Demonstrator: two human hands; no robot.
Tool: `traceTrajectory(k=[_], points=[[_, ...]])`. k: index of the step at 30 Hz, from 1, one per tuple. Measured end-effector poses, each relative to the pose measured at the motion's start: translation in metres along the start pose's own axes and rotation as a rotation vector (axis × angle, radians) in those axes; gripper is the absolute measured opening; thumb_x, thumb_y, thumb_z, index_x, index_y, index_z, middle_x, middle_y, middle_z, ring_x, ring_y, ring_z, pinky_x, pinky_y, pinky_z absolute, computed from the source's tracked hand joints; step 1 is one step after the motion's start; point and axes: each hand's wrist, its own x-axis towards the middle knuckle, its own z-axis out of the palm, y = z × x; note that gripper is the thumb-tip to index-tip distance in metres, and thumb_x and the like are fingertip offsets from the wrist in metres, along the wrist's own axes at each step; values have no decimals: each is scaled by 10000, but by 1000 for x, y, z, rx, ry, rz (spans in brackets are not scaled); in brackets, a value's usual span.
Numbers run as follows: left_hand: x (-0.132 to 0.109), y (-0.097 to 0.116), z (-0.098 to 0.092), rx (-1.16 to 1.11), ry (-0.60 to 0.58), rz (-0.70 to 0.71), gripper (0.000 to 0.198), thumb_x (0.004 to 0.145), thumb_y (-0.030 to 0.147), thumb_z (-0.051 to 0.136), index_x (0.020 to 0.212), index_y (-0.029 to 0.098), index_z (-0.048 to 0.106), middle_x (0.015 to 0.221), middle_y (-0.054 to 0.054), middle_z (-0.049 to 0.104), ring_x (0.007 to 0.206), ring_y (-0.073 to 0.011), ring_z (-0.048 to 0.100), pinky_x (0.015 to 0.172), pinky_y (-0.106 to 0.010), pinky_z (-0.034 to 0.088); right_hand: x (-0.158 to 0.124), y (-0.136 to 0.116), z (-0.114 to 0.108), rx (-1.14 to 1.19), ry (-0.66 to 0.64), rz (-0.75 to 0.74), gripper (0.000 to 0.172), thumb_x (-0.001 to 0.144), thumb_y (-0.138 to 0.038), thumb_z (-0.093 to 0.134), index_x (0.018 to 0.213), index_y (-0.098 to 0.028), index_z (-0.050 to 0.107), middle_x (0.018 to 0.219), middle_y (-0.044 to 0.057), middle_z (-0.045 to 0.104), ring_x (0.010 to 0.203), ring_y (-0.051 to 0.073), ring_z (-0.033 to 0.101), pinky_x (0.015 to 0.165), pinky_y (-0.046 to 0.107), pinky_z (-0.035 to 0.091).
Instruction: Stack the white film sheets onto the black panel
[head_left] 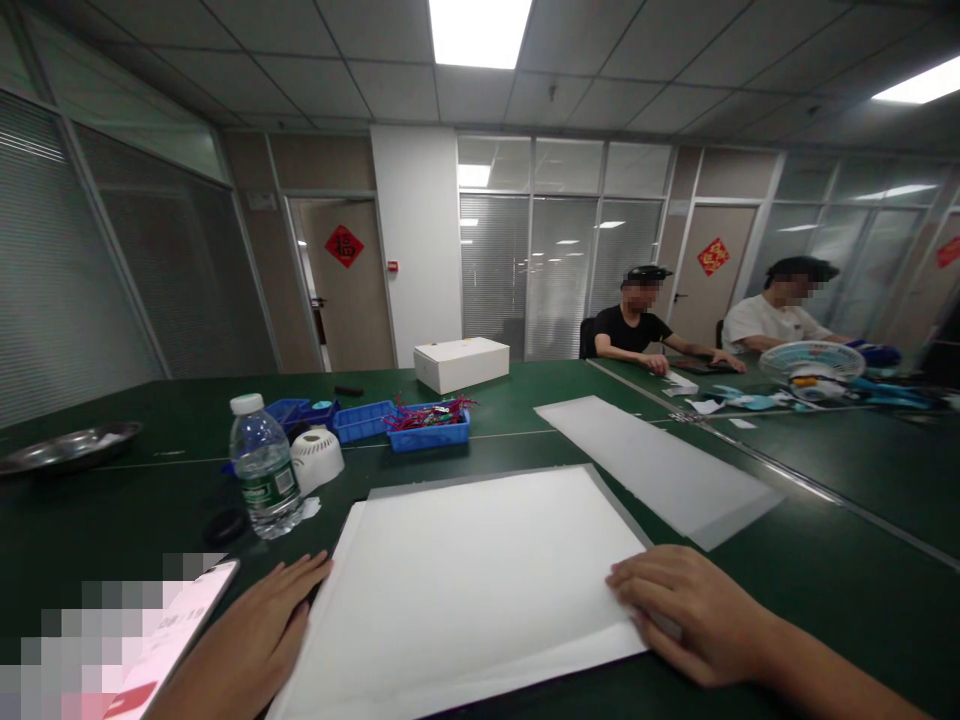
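Note:
A large white paper sheet (480,580) lies in front of me on the green table, over a slightly offset translucent sheet (611,490) whose border shows along the far and right sides. My left hand (259,625) rests along the paper's left edge, fingers stretched out, thumb close to the side. At the right edge, my right hand (690,610) has bent fingers over the paper, with the thumb lower down; the edge lies between them. Whatever is under the paper is mostly hidden, though a dark edge shows at its upper left.
A water bottle (262,470), white vented cap-like part (316,458) and blue trays (429,436) stand at the left and back. A phone (187,625) lies beside my left forearm. Another translucent sheet (656,465) lies to the right. Beyond are a white box (461,365) and two seated people.

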Motion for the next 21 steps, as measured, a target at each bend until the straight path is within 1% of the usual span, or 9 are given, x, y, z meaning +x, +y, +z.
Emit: traceTrajectory(k=[3,6,10,13,16,21], points=[[2,-3,1,-31,21,-41,515,968,400,405,1381,253,675,1455,-34,639,1371,-311,580,1179,-520,426,0,0,-1,10,-23,-22,263,897,-180,491,1126,-211,615,1171,50,741,1049,190,718,877,345,562],[2,-4,2,-46,40,-59,496,979,457,421,1340,271,706,1441,-24,655,1361,-300,592,1168,-487,449,-1,-1,0,-1,-27,-32,265,890,-179,502,1127,-204,618,1197,67,737,1076,202,714,886,352,564],[1,1,1,-65,52,-75,529,978,534,451,1367,262,685,1444,-42,656,1352,-311,600,1163,-489,454,0,-4,1,-23,8,-68,300,880,-174,512,1151,-187,639,1215,99,734,1109,213,706,905,348,564],[0,4,0,-71,45,-80,544,971,564,459,1388,281,665,1458,-31,644,1350,-313,601,1154,-501,462,2,-6,0,-18,13,-84,315,874,-169,513,1157,-188,650,1224,99,731,1127,212,700,913,339,567],[0,5,0,-66,38,-84,551,954,567,480,1389,282,664,1462,-34,641,1354,-328,595,1162,-524,446,4,-8,-1,-11,-19,-83,317,867,-173,513,1150,-196,654,1248,92,721,1147,218,692,923,350,569],[0,6,0,-57,29,-83,545,945,532,496,1389,266,667,1473,-44,631,1363,-323,586,1178,-509,425,4,-7,-2,19,-42,-83,375,843,-197,532,1199,-195,651,1262,99,715,1159,220,686,947,346,564]])
